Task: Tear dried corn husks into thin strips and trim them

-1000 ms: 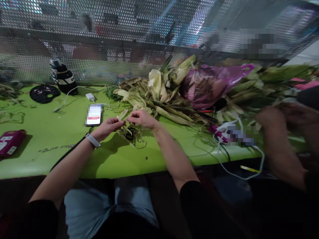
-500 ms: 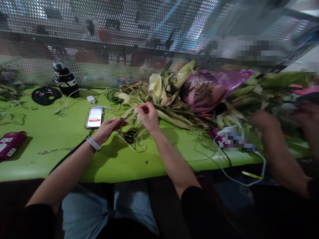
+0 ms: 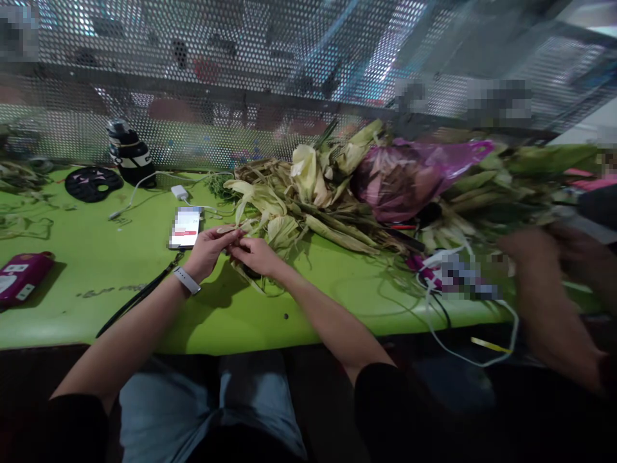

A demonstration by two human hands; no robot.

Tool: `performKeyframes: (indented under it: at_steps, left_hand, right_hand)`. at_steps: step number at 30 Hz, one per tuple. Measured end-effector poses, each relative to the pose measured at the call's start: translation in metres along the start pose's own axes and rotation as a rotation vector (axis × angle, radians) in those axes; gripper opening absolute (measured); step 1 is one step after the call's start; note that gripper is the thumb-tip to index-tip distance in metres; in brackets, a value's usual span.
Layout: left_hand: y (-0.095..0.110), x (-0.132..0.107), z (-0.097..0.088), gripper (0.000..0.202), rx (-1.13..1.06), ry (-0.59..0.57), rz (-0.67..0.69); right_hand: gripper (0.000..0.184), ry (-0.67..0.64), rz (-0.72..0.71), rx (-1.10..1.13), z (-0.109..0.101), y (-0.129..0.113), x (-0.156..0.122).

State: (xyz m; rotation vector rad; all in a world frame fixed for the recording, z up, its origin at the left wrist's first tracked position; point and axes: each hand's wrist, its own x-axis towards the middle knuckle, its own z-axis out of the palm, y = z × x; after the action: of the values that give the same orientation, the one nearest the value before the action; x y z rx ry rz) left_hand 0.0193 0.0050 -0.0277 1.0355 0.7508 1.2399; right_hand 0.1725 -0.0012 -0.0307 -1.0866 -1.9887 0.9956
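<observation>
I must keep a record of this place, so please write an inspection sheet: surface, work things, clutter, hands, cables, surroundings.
Surface: green tabletop, dark marks toward its left part.
Work things: pile of corn husks, reaching close to the right hand.
Clutter: lit smartphone, black mask, dark bottle, purple plastic bag, magenta box with white panels.
Hands: left hand and right hand close together at the fingertips; what they pinch is mostly hidden.
Cables: white cable behind the smartphone; another white cable hangs over the front edge at right.
Surroundings: perforated metal panel behind; another person's hand, blurred, at right.
</observation>
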Motion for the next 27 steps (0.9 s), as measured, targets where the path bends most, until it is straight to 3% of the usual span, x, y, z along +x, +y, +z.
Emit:
performKeyframes:
  at_steps: [2, 12, 16, 23, 27]
  left_hand:
    - [0.001, 0.0, -0.001, 0.026, 0.018, 0.005, 0.015]
    - [0.004, -0.002, 0.001, 0.036, 0.064, 0.059, -0.012]
    - [0.011, -0.003, 0.002, 0.029, 0.005, 0.058, 0.01]
    - [0.011, -0.002, 0.0, 0.031, 0.177, -0.038, 0.044]
    - [0.007, 0.002, -0.004, 0.031, 0.237, -0.085, 0.133]
  right_hand:
    - [0.041, -0.021, 0.008, 0.069, 0.0, 0.0, -0.002]
    - [0.043, -0.146, -0.034, -0.002, 0.002, 0.0, -0.005]
    - [0.041, -0.031, 0.017, 0.038, -0.004, -0.002, -0.005]
    - [0.056, 0.216, 0.42, 0.682, -0.014, 0.001, 0.006]
    - [0.051, 0.298, 0.421, 0.734, -0.013, 0.001, 0.007]
